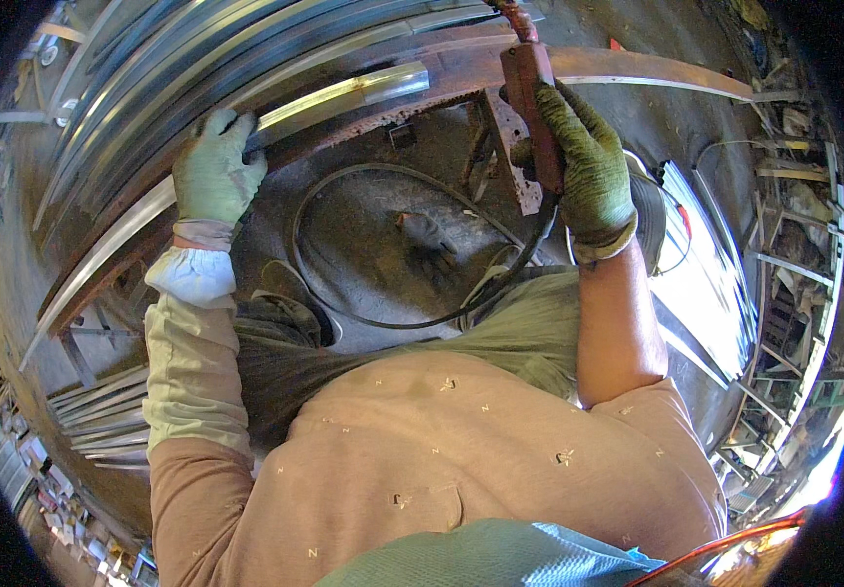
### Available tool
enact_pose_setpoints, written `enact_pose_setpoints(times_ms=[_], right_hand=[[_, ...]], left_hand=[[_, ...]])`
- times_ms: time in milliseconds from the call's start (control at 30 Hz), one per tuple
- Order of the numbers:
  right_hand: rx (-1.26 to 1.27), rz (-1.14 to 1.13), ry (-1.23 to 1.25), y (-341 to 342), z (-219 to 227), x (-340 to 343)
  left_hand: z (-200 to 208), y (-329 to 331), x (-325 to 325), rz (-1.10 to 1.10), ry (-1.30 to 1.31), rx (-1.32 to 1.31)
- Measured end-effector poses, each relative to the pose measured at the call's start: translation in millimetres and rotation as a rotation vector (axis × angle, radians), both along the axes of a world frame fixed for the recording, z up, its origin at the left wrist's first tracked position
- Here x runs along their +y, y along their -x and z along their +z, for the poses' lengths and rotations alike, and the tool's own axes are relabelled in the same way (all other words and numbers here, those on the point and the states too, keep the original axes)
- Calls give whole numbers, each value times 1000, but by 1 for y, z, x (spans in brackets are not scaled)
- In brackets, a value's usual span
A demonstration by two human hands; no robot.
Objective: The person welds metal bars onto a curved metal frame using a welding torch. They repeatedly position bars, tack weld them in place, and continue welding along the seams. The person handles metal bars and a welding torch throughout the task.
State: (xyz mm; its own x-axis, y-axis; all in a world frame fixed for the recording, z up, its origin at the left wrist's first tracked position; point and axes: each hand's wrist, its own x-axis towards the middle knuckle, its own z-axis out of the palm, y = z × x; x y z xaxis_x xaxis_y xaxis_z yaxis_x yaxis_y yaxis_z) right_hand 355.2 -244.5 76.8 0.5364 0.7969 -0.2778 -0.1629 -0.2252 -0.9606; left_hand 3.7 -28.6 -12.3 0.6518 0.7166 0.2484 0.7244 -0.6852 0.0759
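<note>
My left hand (216,171), in a pale greenish glove, is closed around a shiny metal bar (343,98), thumb and fingers on either side of it. The bar lies along a rusty brown beam (480,68) and seems to run on to the lower left past the hand. My right hand (586,161), in a darker green glove, grips a reddish-brown boxy tool handle (531,108) above the beam. A dark cable (296,235) appears to come from the handle's lower end and loops over the floor between my legs. The tool's far tip is cut off at the picture's top.
Long metal strips (177,73) lie stacked beyond the beam at the left. More bars (109,421) lie at the lower left. Bright sheet metal (701,284) is on the floor at right, beside a cable coil (645,220). A metal rack (794,284) stands farther right.
</note>
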Motion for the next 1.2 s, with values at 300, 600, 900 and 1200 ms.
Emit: enact_pose_setpoints(times_ms=[300, 600, 900, 1200], right_hand=[[0, 22, -57, 0, -5, -1], [32, 129, 7, 3, 10, -6], [-140, 209, 171, 28, 5, -19], [-350, 377, 329, 45, -7, -16]], left_hand=[[12, -8, 2, 133, 118, 53], [9, -10, 0, 85, 39, 85], [38, -63, -57, -178, 271, -156], [25, -100, -115, -433, 558, -632]])
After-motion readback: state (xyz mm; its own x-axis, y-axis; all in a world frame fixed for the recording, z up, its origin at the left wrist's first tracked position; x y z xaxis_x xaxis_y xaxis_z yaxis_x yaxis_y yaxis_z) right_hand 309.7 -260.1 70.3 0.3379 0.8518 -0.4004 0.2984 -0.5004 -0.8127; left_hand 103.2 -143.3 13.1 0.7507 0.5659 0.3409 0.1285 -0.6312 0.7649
